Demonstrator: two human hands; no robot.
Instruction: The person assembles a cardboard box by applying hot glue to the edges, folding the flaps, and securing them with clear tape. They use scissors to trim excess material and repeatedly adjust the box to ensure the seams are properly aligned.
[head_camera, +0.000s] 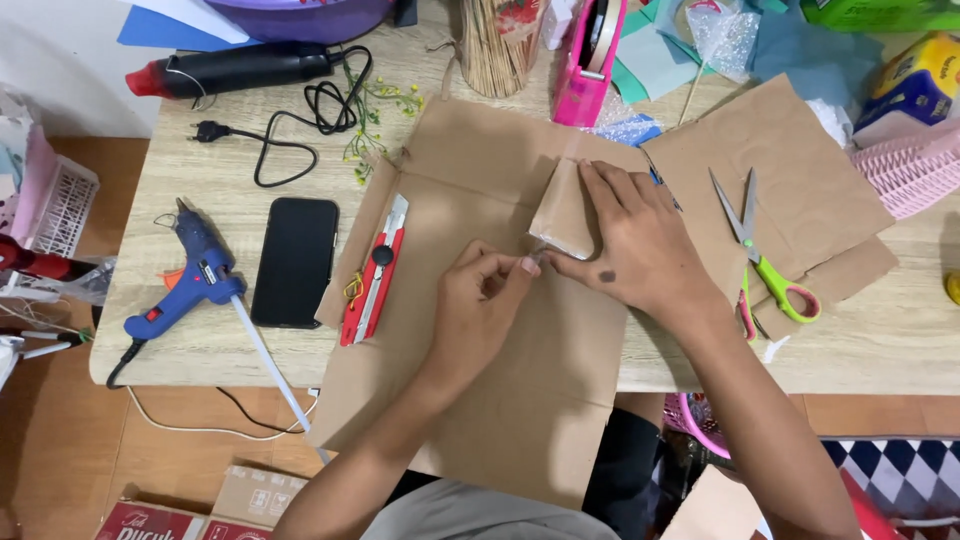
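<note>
Both hands are working on a small folded cardboard piece (566, 212) that is lying on a large cardboard sheet (480, 340) near the middle of the table (180, 170). The right hand (640, 245) is pressing flat on the folded piece, fingers spread across its top edge and thumb reaching toward its lower left corner, so it is pinning rather than gripping. The left hand (480, 305) is pinching narrowly with thumb and forefinger at that same corner; whether it is holding a strip of tape or only the cardboard edge is too small to tell. To do this well, the right palm should probably be keeping steady downward pressure so the fold is not springing open, while the left fingertips are working slowly along the corner and keeping the edges lined up. A red utility knife (375, 275) is lying on the sheet just beside the left hand, its tip pointing toward the far edge, so the left wrist should be staying clear of it. Green-handled scissors (765, 255) are resting on another cardboard piece (790, 180) toward the right edge. A black phone (294, 261) and a blue glue gun (190, 280) are sitting near the left edge, and a pink tape dispenser (590, 60) is standing at the far edge, close enough to reach with one hand while the other is pinning the fold.
</note>
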